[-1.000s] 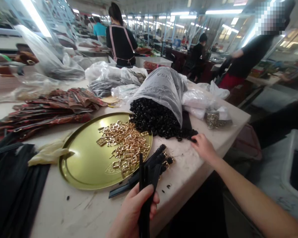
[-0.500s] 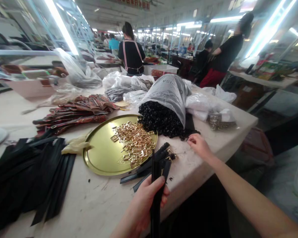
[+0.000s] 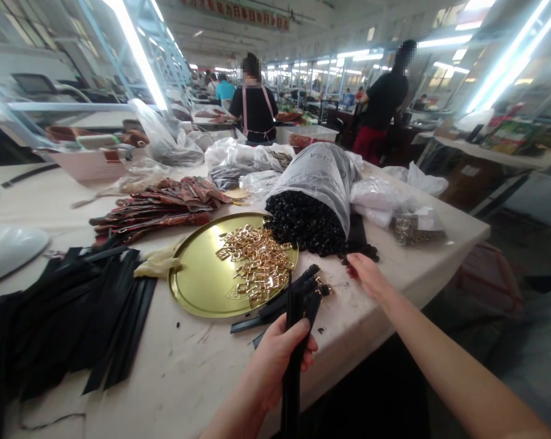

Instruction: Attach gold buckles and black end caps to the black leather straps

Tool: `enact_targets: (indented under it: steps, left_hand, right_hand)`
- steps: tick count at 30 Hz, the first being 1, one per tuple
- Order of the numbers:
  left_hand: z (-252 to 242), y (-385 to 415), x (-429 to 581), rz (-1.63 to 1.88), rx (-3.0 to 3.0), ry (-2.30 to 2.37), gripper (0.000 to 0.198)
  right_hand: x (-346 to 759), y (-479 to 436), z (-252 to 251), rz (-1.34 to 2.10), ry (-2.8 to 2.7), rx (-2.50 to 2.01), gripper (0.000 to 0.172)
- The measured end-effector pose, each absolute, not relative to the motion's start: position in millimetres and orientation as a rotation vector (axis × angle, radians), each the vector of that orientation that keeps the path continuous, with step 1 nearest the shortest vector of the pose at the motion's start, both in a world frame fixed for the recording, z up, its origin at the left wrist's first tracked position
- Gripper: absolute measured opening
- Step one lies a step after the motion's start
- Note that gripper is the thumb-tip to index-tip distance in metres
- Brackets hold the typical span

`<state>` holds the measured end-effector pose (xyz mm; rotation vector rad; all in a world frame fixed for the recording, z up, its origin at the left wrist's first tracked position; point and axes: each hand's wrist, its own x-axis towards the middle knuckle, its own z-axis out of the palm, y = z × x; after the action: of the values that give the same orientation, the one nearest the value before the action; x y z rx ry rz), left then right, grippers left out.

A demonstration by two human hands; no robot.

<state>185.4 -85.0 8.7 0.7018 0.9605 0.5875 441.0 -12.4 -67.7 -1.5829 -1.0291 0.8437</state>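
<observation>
My left hand is closed around black straps that stand upright in front of the table edge. My right hand is at the near edge of a heap of small black loops. Its thumb and fingertips are pinched together, with a dark bit at their tips too small to make out. Beyond my left hand lie finished-looking black straps with gold buckles. Left of these, a round gold tray bears a pile of loose gold buckles.
The black loops spill from a translucent plastic bag. Many black strips lie at the left, patterned reddish strips behind them. A bag of small metal parts sits near the table's right edge. Several people work farther back.
The view has swung slightly left, so the table things sit farther right. My right hand stays by the loops, and my left keeps hold of the straps. A person at the back right is more upright.
</observation>
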Motion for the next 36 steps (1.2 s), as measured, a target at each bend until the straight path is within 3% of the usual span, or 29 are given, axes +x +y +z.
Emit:
enact_targets:
  steps: [22,31,36]
  left_hand:
    - [-7,-56,218,0.557,0.675,0.921,0.015]
    - [-3,-62,221,0.551,0.710,0.935,0.018]
    - [4,-67,220,0.630,0.747,0.931,0.021]
  right_hand:
    - [429,-12,-71,0.405,-1.455,-1.650,0.010]
    - [436,-10,-65,0.516,-1.155,-1.646,0.015]
    - [421,-25,-42,0.764,-0.990,-1.489,0.020]
